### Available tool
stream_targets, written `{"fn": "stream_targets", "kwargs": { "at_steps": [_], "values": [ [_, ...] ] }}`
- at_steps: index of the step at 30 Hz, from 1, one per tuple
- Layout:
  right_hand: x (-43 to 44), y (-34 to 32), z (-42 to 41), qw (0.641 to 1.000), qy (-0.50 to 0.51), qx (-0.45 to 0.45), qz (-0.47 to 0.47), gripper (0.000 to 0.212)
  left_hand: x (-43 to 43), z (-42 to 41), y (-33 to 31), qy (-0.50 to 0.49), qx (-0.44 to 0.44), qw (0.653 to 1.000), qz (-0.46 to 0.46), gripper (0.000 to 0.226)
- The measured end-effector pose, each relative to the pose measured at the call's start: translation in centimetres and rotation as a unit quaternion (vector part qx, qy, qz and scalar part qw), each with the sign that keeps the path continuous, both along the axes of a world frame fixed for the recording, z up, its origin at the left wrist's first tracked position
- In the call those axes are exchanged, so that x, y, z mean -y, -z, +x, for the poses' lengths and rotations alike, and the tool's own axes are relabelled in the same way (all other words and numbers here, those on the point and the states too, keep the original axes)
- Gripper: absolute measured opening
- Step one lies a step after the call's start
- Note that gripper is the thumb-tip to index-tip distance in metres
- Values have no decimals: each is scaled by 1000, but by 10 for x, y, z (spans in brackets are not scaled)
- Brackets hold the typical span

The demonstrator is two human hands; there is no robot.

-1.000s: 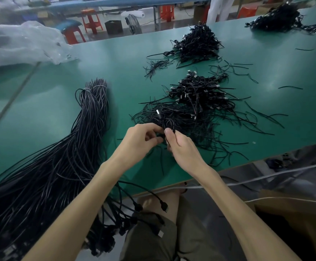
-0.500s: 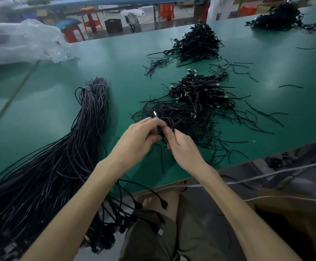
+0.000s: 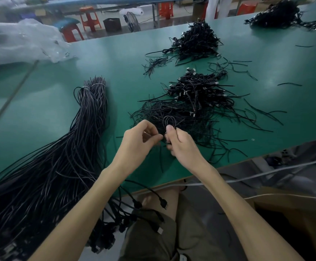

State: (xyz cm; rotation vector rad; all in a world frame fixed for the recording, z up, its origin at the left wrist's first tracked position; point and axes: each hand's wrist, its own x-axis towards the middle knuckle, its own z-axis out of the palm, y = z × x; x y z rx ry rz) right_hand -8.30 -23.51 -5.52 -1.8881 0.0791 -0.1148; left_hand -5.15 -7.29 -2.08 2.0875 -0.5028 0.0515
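Above table [image 3: 115, 59] — left hand [image 3: 137, 141], right hand [image 3: 181, 146] pinch looped cable [image 3: 169, 117].

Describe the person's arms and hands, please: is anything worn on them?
The left arm and right arm are bare, with no sleeve in view. The left hand and right hand wear no gloves; no watch, band or ring shows. The visible right thumbnail is short and unpainted.
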Motion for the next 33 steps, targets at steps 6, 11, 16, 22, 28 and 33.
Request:
{"fn": "stream_targets", "kwargs": {
  "at_steps": [6,11,16,22,28,33],
  "values": [
    [0,-3,-1,999,-8,-7,51,48,7,-8,4,-32,13,991,-130,13],
    [0,-5,-2,999,-5,-5,33,53,5,-8,0,4,18,990,-141,13],
    [1,-10,-5,999,-32,13,36,54,2,-9,2,31,57,993,-102,14],
    [1,-12,-5,995,-43,-8,92,42,4,-10,2,40,93,993,-64,21],
    [0,-14,-7,994,-38,-15,106,39,8,-5,6,-12,12,996,-89,14],
    [0,-18,-8,987,-59,-8,147,35,2,3,3,51,-237,941,-236,17]
  ]
}}
